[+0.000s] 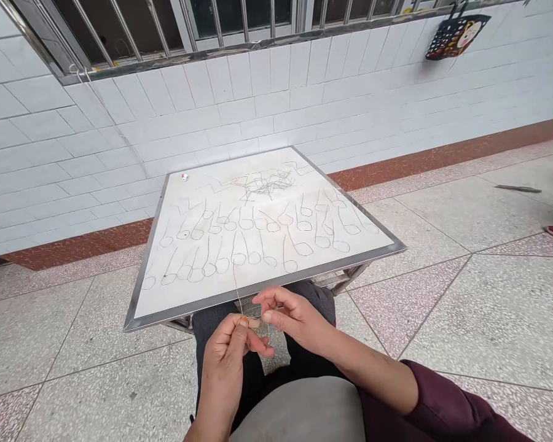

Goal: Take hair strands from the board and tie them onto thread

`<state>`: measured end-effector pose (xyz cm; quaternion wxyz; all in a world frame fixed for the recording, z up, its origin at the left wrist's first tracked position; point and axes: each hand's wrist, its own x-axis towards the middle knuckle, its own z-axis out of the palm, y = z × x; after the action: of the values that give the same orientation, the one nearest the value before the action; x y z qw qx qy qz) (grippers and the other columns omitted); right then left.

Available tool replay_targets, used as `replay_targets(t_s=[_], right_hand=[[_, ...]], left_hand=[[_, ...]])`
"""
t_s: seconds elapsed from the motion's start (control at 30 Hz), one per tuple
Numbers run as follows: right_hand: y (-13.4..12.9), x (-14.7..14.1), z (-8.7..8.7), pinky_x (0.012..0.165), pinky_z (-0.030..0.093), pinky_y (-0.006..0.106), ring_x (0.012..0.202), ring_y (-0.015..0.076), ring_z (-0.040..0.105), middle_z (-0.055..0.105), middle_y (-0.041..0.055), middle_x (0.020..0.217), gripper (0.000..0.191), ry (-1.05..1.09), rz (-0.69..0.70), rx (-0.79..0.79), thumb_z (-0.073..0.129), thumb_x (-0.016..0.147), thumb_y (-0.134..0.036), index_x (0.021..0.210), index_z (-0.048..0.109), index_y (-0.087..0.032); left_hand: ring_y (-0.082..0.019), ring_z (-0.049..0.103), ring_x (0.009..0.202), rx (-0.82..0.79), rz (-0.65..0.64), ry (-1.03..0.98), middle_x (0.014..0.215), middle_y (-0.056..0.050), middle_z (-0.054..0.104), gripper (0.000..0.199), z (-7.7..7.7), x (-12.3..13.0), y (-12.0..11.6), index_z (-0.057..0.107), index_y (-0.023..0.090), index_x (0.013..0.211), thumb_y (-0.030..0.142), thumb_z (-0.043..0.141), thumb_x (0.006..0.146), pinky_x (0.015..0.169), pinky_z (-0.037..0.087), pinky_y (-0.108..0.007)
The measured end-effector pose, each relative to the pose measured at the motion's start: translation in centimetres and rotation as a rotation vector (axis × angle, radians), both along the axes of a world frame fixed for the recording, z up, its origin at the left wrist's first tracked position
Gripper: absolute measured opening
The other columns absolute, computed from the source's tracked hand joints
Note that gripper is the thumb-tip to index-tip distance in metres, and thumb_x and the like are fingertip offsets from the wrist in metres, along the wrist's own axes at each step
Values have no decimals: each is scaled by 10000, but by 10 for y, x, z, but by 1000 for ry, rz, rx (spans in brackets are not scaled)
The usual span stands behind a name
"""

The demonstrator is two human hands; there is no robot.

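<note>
My left hand (228, 350) pinches a thin wire (236, 285) below the near edge of the table. The wire rises from the fingers, and part of it bends into a loop beside them. A small tan piece (254, 323) shows at my left fingertips. Close on the right, my right hand (288, 316) has its fingers curved and apart, near the looped wire; whether it touches the wire is unclear. On the white tabletop (239, 294) lie several wires with round loops (289, 266), in uneven rows, and behind them a tangled pile of wires (267, 183).
The table's grey metal rim (141, 322) stands over my knees. A tiny red and white item (185, 177) sits at its far left corner. Behind is a tiled wall (258, 123) with a barred window and a hanging bag (456, 37). A dark thin object (518, 188) lies on the floor.
</note>
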<state>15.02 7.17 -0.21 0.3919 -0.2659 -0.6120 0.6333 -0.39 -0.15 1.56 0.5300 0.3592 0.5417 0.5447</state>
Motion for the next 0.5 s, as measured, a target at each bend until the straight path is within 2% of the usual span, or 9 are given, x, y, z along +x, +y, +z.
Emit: replay_targets(t_s=[0.17, 0.3, 0.5], right_hand=[[0, -3, -1, 714, 462, 281, 764, 134, 579, 643, 7, 857, 128, -94, -28, 128, 594, 918, -252, 932, 720, -234], [-1, 0, -2, 799, 460, 303, 827, 148, 589, 655, 5, 838, 146, -170, -79, 262, 589, 931, -211, 938, 730, -246], [-3, 0, -3, 794, 480, 301, 846, 156, 588, 663, 16, 857, 168, -198, -81, 340, 570, 960, -247, 979, 736, -257]], left_hand=[[-197, 665, 639, 5, -70, -19, 634, 11, 649, 286, 2, -1, -4, 669, 200, 865, 462, 571, 926, 798, 551, -395], [-210, 679, 700, -8, -113, -17, 687, -19, 688, 310, 6, -3, -5, 680, 194, 884, 475, 559, 934, 814, 542, -389], [-246, 714, 761, -61, -130, -54, 672, -34, 702, 360, 8, -7, -6, 686, 184, 828, 533, 616, 885, 858, 531, -394]])
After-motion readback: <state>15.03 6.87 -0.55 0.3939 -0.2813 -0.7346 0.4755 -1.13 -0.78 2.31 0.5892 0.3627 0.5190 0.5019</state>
